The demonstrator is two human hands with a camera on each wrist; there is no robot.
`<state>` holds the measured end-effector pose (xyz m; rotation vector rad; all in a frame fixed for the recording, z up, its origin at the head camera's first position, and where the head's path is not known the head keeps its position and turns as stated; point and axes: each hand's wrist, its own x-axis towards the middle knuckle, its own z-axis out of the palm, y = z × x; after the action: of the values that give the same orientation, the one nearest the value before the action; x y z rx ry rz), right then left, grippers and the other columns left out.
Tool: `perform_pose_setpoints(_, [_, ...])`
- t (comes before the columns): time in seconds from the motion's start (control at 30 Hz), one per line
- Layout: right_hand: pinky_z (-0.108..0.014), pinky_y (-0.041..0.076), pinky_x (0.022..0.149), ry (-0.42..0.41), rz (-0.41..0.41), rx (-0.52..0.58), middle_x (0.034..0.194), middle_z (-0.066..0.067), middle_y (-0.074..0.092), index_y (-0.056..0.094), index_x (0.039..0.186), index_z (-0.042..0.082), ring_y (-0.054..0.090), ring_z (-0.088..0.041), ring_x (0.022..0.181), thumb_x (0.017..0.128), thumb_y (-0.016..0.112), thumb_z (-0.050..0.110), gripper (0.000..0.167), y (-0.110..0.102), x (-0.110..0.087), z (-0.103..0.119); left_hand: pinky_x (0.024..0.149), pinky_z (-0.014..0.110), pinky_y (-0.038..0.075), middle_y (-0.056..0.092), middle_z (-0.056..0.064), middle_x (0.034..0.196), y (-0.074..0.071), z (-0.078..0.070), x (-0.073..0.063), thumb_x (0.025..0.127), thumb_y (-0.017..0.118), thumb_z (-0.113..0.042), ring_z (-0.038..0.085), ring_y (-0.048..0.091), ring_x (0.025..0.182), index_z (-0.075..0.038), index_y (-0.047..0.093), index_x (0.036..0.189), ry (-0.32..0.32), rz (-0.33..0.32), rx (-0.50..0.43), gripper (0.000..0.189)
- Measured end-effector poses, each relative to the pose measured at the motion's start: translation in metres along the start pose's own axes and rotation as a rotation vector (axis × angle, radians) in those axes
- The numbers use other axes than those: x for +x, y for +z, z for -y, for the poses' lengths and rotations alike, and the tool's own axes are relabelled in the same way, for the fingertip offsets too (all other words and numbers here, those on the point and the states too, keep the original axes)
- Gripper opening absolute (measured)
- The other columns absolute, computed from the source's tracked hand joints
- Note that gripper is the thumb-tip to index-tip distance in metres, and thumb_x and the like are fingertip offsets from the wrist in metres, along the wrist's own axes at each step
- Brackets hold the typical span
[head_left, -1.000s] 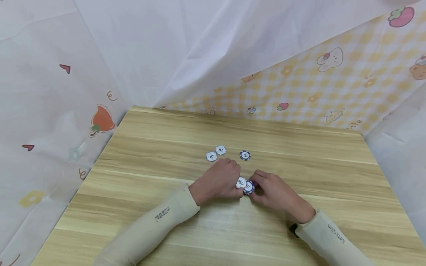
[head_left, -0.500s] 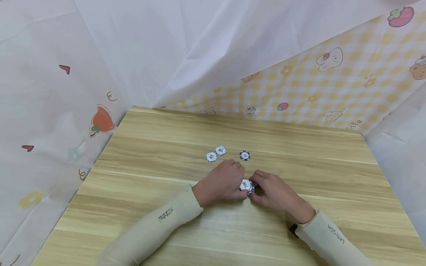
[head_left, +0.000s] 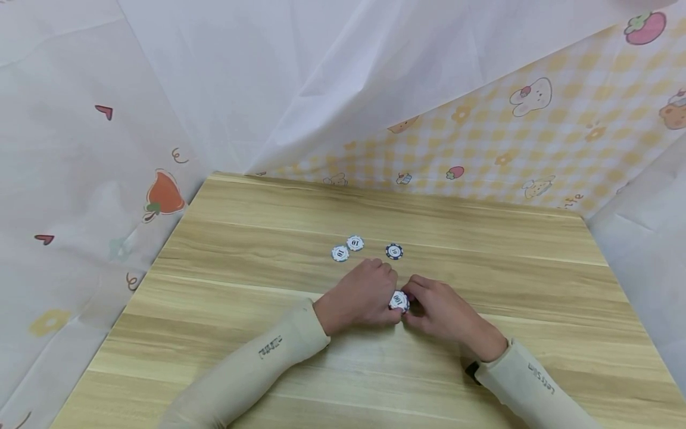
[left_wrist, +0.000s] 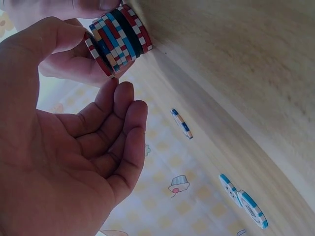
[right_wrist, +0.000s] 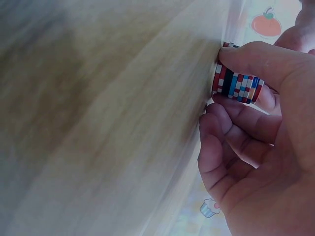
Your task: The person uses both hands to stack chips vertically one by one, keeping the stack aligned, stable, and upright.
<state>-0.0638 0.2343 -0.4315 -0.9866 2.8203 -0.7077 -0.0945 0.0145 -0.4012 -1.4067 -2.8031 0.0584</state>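
A stack of poker chips (left_wrist: 118, 42), in red, blue, black and white, stands on the wooden table between both hands. My left hand (head_left: 361, 295) pinches a red-and-white chip (left_wrist: 100, 58) between thumb and fingertips, right at the top of the stack and slightly tilted against it in the left wrist view. Seen from the head, its white face marked 100 (head_left: 399, 301) covers the stack. My right hand (head_left: 442, 310) holds the stack from the right, with its thumb (right_wrist: 251, 59) on one side and its fingers curled on the other.
Beyond the left hand lie two white chips with light-blue edges (head_left: 340, 253), touching or nearly so, and one dark-blue chip (head_left: 394, 251), all flat on the table (head_left: 241, 250). Patterned cloth (head_left: 482, 149) hangs behind the table's far edge.
My left hand has moved slightly right, bringing its chip over the stack so that the dark-blue chip on top is now covered. The right hand has stayed in place.
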Motion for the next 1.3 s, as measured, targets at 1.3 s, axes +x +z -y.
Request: perform_pose_setpoints(1.3, [-0.031, 0.056, 0.077, -0.032, -0.009, -0.026, 0.104, 0.007, 0.067, 0.076, 0.114, 0.007, 0.062, -0.009, 0.086, 0.091, 0.085, 0.012, 0.025, 0.000, -0.001, 0.001, 0.098, 0.044, 0.056, 0.071, 0.019, 0.116, 0.014, 0.084, -0.029, 0.104, 0.073, -0.038, 0.032, 0.067, 0.107, 0.008, 0.071, 0.120, -0.281, -0.044, 0.008, 0.048])
